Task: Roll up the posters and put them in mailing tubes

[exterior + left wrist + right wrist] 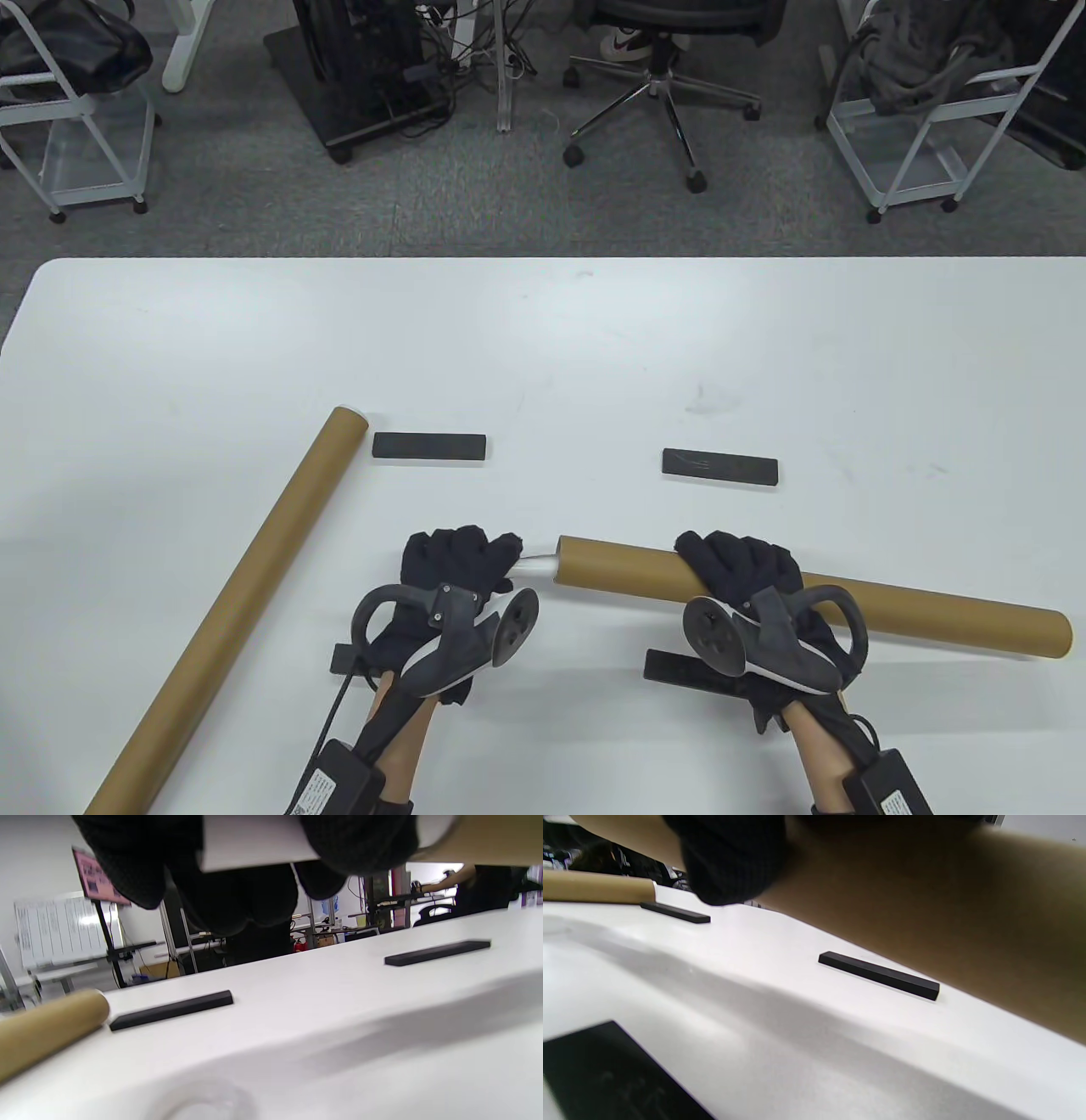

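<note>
The rolled poster (536,560) is nearly all inside the mailing tube (891,607), with just a white stub showing at its open left end. The left hand (458,564) is curled around that stub, feeding it in. The right hand (747,569) grips the tube mid-body near the table's (543,340) front edge. A second tube (254,586) lies diagonally to the left, apparently unfilled. Capping looks left to do.

spare tube (229,603): lower end cut off | poster (536,560): mostly hidden
</note>
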A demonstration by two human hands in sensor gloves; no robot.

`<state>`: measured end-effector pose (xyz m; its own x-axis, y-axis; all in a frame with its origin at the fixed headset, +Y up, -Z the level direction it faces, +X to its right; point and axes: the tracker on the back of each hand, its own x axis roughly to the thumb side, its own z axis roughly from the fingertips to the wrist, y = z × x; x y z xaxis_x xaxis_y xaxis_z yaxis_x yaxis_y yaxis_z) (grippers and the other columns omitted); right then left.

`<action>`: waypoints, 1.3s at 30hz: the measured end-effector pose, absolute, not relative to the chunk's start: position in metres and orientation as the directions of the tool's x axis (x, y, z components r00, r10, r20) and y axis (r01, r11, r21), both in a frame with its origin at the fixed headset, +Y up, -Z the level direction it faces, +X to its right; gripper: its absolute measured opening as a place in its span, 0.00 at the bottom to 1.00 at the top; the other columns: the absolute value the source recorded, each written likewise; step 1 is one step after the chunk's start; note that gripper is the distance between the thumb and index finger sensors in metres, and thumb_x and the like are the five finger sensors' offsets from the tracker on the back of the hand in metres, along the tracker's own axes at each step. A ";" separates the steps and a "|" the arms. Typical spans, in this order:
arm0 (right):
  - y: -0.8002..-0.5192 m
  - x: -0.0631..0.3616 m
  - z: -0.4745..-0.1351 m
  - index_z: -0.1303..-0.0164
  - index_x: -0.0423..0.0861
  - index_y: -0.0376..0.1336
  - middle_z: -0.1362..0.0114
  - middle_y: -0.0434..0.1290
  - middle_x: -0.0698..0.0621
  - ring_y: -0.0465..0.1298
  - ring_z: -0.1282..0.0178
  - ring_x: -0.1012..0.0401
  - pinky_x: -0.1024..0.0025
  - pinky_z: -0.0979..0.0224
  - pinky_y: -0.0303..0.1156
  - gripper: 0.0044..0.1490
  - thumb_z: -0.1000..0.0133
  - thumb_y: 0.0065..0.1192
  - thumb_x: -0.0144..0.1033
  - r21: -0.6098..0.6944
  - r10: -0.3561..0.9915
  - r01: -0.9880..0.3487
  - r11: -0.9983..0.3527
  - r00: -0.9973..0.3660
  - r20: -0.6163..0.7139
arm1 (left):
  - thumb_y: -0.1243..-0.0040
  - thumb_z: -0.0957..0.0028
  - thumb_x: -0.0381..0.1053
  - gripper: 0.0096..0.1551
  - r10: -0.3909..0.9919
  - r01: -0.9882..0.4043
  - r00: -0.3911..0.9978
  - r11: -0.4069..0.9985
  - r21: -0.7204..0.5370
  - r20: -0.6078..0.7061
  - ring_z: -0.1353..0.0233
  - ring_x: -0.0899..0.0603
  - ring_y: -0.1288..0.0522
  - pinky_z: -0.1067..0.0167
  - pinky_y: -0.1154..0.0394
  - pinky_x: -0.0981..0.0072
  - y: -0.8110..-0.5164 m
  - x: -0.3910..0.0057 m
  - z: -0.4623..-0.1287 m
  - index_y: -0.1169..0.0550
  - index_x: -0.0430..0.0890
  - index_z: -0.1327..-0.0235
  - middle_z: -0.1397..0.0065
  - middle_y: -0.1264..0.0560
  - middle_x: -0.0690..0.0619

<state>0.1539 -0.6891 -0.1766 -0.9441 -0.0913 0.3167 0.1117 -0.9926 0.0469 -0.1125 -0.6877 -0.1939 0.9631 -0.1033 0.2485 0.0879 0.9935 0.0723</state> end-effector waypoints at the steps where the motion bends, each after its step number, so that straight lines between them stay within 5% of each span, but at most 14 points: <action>1: -0.688 0.154 -0.176 0.16 0.48 0.40 0.14 0.56 0.43 0.63 0.20 0.37 0.32 0.21 0.59 0.51 0.46 0.61 0.37 0.037 -0.098 0.115 -0.993 -0.945 0.312 | 0.48 0.48 0.58 0.33 -0.017 0.006 0.971 0.999 0.048 0.238 0.26 0.39 0.23 0.23 0.31 0.39 -0.687 -0.115 -0.195 0.30 0.61 0.25 0.24 0.25 0.54; 9: -0.688 0.161 -0.178 0.16 0.47 0.41 0.14 0.56 0.42 0.64 0.20 0.36 0.32 0.22 0.59 0.51 0.46 0.61 0.37 0.034 -0.122 0.136 -0.990 -0.956 0.267 | 0.54 0.46 0.64 0.52 0.425 -0.429 0.888 0.903 -0.016 0.173 0.17 0.27 0.36 0.23 0.36 0.32 -0.678 -0.141 -0.199 0.50 0.46 0.10 0.11 0.43 0.32; 15: -0.691 0.168 -0.181 0.16 0.47 0.41 0.15 0.56 0.41 0.64 0.21 0.36 0.32 0.22 0.59 0.51 0.46 0.61 0.37 0.043 -0.123 0.137 -0.990 -0.964 0.236 | 0.59 0.44 0.64 0.57 0.792 -0.791 0.610 0.610 -0.036 0.017 0.16 0.22 0.39 0.23 0.38 0.30 -0.678 -0.161 -0.197 0.53 0.31 0.12 0.11 0.47 0.27; 35: -0.690 0.159 -0.178 0.16 0.47 0.41 0.15 0.57 0.41 0.65 0.21 0.37 0.33 0.22 0.60 0.51 0.46 0.61 0.37 0.027 -0.148 0.160 -0.987 -0.955 0.259 | 0.67 0.45 0.67 0.55 0.935 -0.783 0.354 0.301 -0.544 0.007 0.14 0.23 0.45 0.21 0.42 0.30 -0.701 -0.118 -0.196 0.53 0.36 0.10 0.07 0.50 0.35; 39: -0.690 0.159 -0.178 0.16 0.47 0.41 0.15 0.57 0.41 0.65 0.21 0.37 0.33 0.22 0.60 0.51 0.47 0.61 0.37 0.029 -0.149 0.162 -0.986 -0.955 0.255 | 0.67 0.45 0.67 0.55 0.919 -0.778 0.395 0.348 -0.523 0.023 0.14 0.23 0.45 0.22 0.42 0.29 -0.701 -0.119 -0.197 0.53 0.37 0.09 0.07 0.50 0.35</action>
<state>0.1591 -0.6902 -0.1782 -0.9553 -0.1495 0.2550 0.1620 -0.9864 0.0289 -0.1190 -0.7012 -0.1974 0.3946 0.9185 0.0234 -0.7781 0.3476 -0.5232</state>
